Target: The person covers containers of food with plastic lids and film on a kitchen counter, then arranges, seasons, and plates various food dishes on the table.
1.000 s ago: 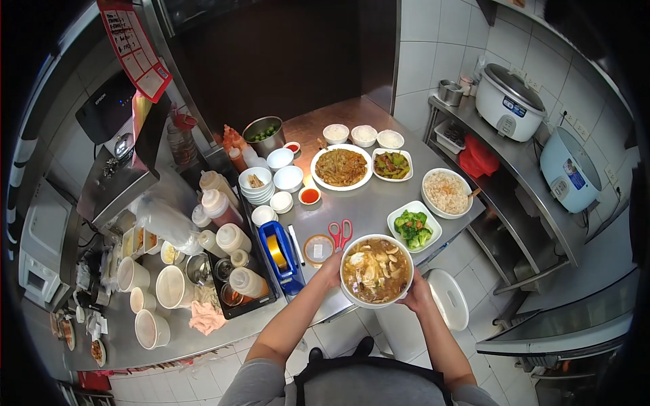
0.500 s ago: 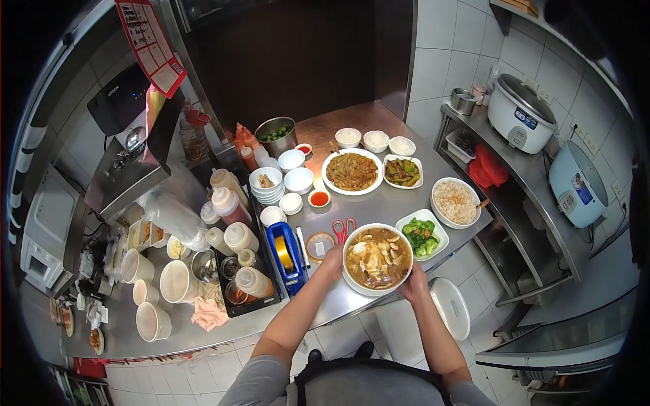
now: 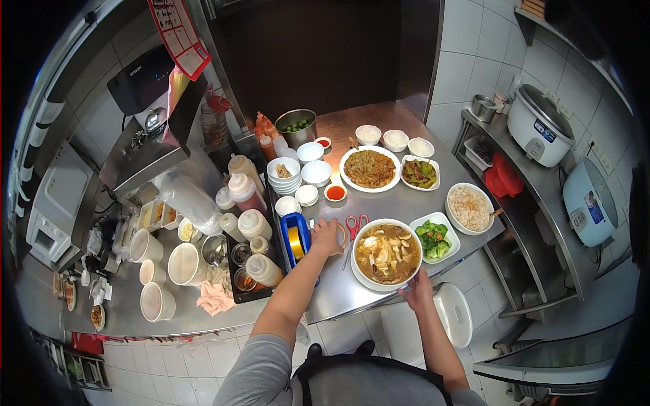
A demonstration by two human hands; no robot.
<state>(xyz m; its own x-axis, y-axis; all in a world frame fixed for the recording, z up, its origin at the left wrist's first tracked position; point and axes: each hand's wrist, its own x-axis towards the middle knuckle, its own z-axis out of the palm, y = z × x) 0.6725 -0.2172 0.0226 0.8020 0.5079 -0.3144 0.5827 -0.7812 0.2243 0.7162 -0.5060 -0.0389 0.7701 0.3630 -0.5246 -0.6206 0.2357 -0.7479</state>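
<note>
A large white bowl [image 3: 415, 265] of brown soup with egg and mushrooms sits at the counter's front edge, with a white rim or plate showing beneath it. My right hand [image 3: 418, 289] is at the bowl's lower right side, thumb and fingers apart; whether it touches the bowl I cannot tell. My left hand [image 3: 326, 237] reaches over a round tan-rimmed item [image 3: 343, 237], fingers stretched forward and hiding most of it. Just right of that hand lie red-handled scissors [image 3: 356, 223]. On its left stands a blue tape dispenser [image 3: 305, 233] with yellow tape.
Broccoli [image 3: 433, 239], a fried rice bowl [image 3: 469, 207], a noodle plate [image 3: 370, 169] and a green vegetable dish [image 3: 420, 173] stand nearby. Squeeze bottles [image 3: 254, 224] fill a black tray at left. Rice cookers [image 3: 538, 125] occupy the right shelf.
My left hand has left the soup bowl and moved left over the round item. The right hand has loosened at the bowl's side. The view has shifted slightly.
</note>
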